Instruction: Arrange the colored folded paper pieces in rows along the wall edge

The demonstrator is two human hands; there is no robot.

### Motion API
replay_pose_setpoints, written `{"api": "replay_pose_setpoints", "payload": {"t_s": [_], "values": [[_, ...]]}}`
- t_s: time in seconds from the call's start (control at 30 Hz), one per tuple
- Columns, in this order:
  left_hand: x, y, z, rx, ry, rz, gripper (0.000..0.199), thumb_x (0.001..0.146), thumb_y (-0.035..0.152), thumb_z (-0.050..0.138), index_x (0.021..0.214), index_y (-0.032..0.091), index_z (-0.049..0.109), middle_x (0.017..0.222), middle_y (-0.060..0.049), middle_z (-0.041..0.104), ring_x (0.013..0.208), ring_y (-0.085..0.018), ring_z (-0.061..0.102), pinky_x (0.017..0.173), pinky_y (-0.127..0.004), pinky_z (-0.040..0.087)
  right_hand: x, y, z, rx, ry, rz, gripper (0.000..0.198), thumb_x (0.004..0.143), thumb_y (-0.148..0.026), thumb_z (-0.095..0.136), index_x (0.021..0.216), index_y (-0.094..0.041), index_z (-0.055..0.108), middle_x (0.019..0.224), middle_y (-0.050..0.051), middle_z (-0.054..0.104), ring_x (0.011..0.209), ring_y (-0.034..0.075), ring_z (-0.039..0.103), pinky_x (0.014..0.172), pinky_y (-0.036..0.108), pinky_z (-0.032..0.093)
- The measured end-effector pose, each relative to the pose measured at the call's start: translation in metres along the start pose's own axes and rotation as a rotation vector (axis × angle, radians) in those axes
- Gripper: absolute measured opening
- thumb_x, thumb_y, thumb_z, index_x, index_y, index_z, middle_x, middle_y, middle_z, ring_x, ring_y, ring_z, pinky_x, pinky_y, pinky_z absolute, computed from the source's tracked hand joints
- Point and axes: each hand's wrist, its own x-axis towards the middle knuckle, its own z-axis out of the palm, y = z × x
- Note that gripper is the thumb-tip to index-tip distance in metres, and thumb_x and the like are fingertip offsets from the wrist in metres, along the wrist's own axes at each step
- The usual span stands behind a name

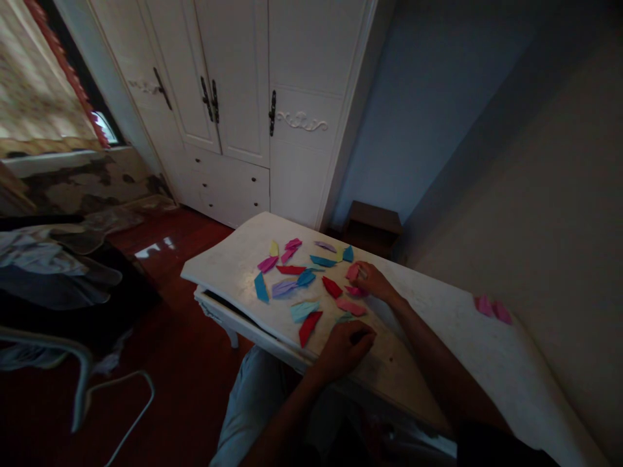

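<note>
My right hand (374,283) reaches over the white table and pinches a pink piece of folded paper (353,271) between thumb and fingers. Just beneath that hand lies a magenta folded paper (357,292), with a salmon-pink one (351,307) nearer to me. My left hand (343,350) rests by the table's near edge, fingers curled in and nothing visible in them. Beyond its knuckles a green folded paper (344,318) is partly hidden. To its left lie a red folded paper (310,328) and a pale turquoise one (304,312).
Several more folded papers in blue, purple, red, yellow and magenta are spread over the white table (228,259). Two pink folded pieces (492,309) sit at the right, near the wall. A white wardrobe (233,84) stands behind; a metal-framed chair (80,363) is at the left.
</note>
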Motion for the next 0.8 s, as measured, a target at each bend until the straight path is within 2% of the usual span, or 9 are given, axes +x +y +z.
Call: {"api": "replay_pose_setpoints", "payload": {"t_s": [0.2,0.37,0.7,0.8], "values": [[0.001,-0.004,0.001,-0.055,-0.014,-0.023,0.020,0.086,0.027,0.057,0.089,0.014,0.072,0.078,-0.005,0.071,0.067,-0.014,0.062,0.063,-0.024,0.045,0.008,0.006,0.005,0.022,-0.021,0.010,0.052,0.071,-0.032,0.070,0.120,-0.017,0.060,0.120,0.012,0.064,0.111,0.027,0.058,0.096,0.038,0.043],[0.001,-0.003,0.001,-0.103,-0.014,-0.052,0.023,0.086,0.030,0.057,0.091,0.013,0.072,0.079,-0.006,0.070,0.068,-0.015,0.063,0.063,-0.024,0.046,0.009,0.003,0.007,0.028,-0.014,0.042,0.064,0.067,-0.026,0.072,0.128,-0.014,0.056,0.118,0.013,0.062,0.106,0.024,0.060,0.094,0.035,0.044],[0.000,0.004,-0.001,-0.162,-0.031,-0.076,0.025,0.087,0.035,0.059,0.093,0.014,0.071,0.081,-0.007,0.070,0.072,-0.017,0.065,0.065,-0.025,0.047,0.011,0.001,0.004,0.063,0.027,0.141,0.080,0.059,-0.024,0.077,0.133,-0.013,0.052,0.114,0.010,0.062,0.088,0.020,0.063,0.078,0.030,0.050],[-0.001,0.005,-0.001,-0.164,-0.039,-0.065,0.025,0.087,0.035,0.058,0.093,0.014,0.071,0.081,-0.007,0.071,0.072,-0.017,0.066,0.066,-0.025,0.048,0.012,-0.001,0.000,0.085,0.053,0.135,0.075,0.058,-0.021,0.076,0.130,-0.014,0.055,0.107,0.008,0.065,0.085,0.020,0.062,0.078,0.031,0.050]]}}
